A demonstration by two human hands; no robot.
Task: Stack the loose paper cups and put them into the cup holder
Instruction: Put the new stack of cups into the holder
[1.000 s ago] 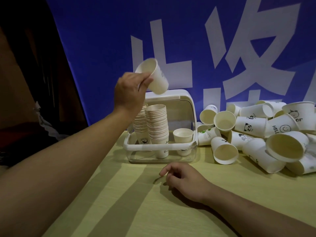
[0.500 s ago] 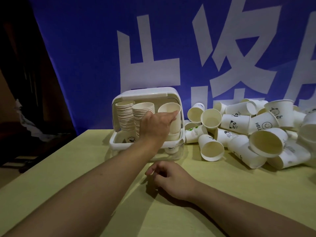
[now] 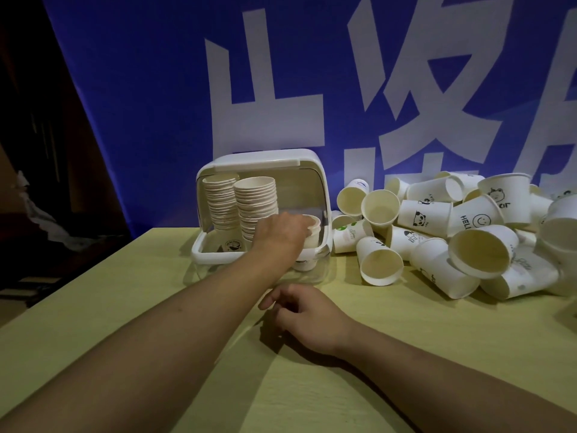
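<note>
- Nearest the camera, two bare forearms are cut off by the lower edge of the frame, so nothing above them is shown.
- The right hand (image 3: 307,317) is laid on the table (image 3: 406,354), knuckles up, with its fingers loosely curled under; nothing is held in it, and the fingertips are partly hidden beneath the palm.
- The left hand (image 3: 281,231) is reached into the cup holder (image 3: 260,214), its fingers closed around the rim of a short stack of cups (image 3: 313,232) in the right-hand slot; the fingertips are hidden behind the hand and the stack.
- The lower part of that stack is blurred behind the holder's clear front wall.
- Two tall stacks (image 3: 240,207) are stood in the left and middle of the holder, their bases partly covered by the white rim and the wrist.
- To the right of the holder, a heap of loose cups (image 3: 452,235) is tipped on its sides; prints of a panda and a smiley can be read, others are too small to make out, and the heap is cut off by the right edge.
- The table is a pale yellowish wood-grain surface.
- Behind it a blue banner (image 3: 156,104) with large white characters is hung, cropped at the top.
- The far left of the room is lost in darkness, with only a pale crumpled shape seen there.
</note>
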